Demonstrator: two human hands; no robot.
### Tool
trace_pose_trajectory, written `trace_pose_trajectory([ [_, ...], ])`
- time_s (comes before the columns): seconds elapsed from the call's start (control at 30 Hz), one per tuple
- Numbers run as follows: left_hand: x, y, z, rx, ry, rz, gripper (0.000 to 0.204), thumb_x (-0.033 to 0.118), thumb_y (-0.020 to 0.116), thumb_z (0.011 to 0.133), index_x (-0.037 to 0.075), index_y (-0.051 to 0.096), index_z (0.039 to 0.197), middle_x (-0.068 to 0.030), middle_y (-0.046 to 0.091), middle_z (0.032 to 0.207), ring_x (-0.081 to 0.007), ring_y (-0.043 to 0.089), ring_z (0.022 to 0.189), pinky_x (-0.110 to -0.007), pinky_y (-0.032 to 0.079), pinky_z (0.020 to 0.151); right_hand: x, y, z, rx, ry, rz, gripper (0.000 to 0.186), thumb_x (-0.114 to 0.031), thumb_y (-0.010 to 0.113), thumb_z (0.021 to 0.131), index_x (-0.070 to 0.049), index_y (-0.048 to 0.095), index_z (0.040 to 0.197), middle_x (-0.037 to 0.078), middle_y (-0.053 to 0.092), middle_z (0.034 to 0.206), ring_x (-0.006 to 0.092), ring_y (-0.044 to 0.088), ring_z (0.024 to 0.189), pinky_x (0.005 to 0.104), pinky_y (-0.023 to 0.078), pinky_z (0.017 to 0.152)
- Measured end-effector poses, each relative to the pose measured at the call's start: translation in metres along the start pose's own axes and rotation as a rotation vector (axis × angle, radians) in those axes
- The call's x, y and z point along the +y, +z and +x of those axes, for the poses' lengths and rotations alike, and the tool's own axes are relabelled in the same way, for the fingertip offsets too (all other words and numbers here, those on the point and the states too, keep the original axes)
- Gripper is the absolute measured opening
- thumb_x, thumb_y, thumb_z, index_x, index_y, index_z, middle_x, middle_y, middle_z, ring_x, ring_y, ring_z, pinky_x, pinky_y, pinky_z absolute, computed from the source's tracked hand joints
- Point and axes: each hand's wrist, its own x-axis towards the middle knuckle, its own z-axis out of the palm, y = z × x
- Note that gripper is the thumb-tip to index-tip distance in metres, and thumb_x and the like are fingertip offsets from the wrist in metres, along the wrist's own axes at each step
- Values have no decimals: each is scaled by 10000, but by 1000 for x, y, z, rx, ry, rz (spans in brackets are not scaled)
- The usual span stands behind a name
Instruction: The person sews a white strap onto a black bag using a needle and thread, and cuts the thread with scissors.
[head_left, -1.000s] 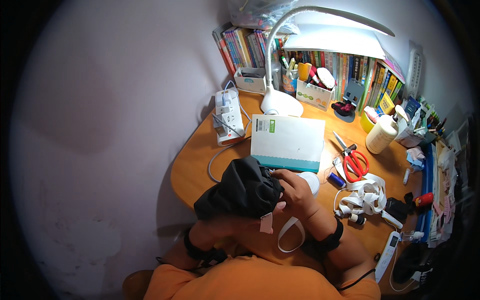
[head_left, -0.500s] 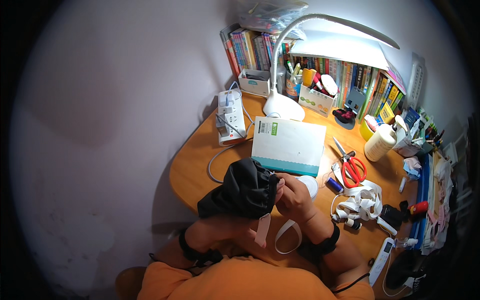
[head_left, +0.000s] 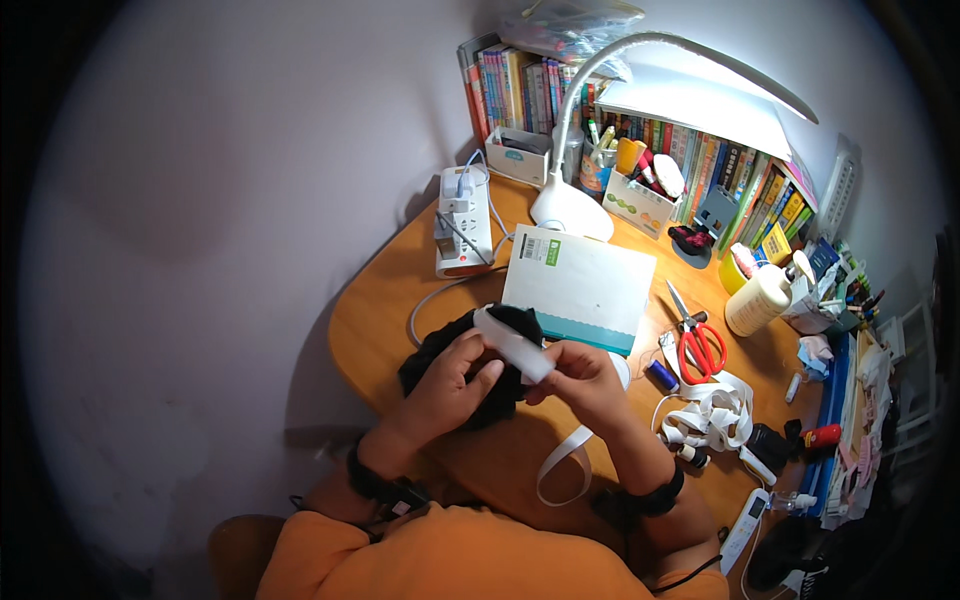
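Note:
A white fabric strip (head_left: 512, 345) stretches slantwise between my hands, over a gathered piece of black cloth (head_left: 425, 362). My left hand (head_left: 452, 388) lies on the cloth, its thumb and fingers closed at the strip's upper part. My right hand (head_left: 582, 388) pinches the strip's lower end. Behind and under my hands, part of the cloth is hidden. A narrow white band (head_left: 565, 468) hangs in a loop below my right hand. Partly covered by that hand is a round white object (head_left: 621, 371).
Just ahead lies a white and teal flat packet (head_left: 580, 285). Red-handled scissors (head_left: 702, 350), a blue thread spool (head_left: 662, 376) and heaped white tape (head_left: 712, 415) are at the right. A lamp (head_left: 570, 212), power strip (head_left: 464, 225) and pump bottle (head_left: 757, 300) stand farther back.
The black cloth has come down lower and flatter. My left hand has come out from beneath it to its top, and the white strip has been raised between both hands.

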Motion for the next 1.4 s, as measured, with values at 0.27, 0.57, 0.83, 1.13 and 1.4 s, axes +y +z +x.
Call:
trace_pose_trajectory([
  [0.27, 27, 4, 4, -198, -233, 185, 307, 152, 714, 887, -10, 620, 1131, -75, 642, 1020, -134, 625, 893, -266, 499, 785, -17, -9, 1, 89, 282, 92, 145, -144, 690, 922, -6, 643, 932, 52, 672, 827, 127, 665, 676, 251, 561, 626],
  [0.57, 39, -4, -3, -185, -209, 141, 171, 90, 674, 885, -18, 661, 1018, -53, 631, 950, -131, 598, 859, -251, 466, 784, -45, -7, -7, 73, 237, -41, 142, -164, 713, 909, -29, 667, 910, 0, 649, 779, 53, 569, 604, 183, 421, 508],
  [0.83, 46, -15, -2, -293, -336, -253, 199, 134, 647, 948, -9, 658, 1085, 8, 670, 939, -39, 579, 852, -213, 477, 762, -61, 14, -12, 39, 43, 82, 72, -68, 706, 897, -8, 667, 911, 35, 681, 842, 57, 549, 615, 187, 445, 537],
  [1.13, 52, -13, 5, -325, -375, -105, 207, 184, 682, 926, 10, 660, 1037, 5, 654, 899, -43, 557, 817, -219, 461, 717, -46, 12, -11, -15, 166, -35, 133, -147, 697, 923, -25, 646, 934, 45, 682, 838, 51, 579, 594, 183, 437, 485],
  [1.4, 51, -13, 3, -247, -207, 103, 145, 136, 731, 856, 37, 650, 924, -47, 630, 874, -128, 593, 776, -257, 467, 689, -37, 11, -10, 96, 131, 44, 106, -113, 664, 938, -28, 612, 903, 80, 698, 831, 68, 577, 517, 175, 415, 420],
])
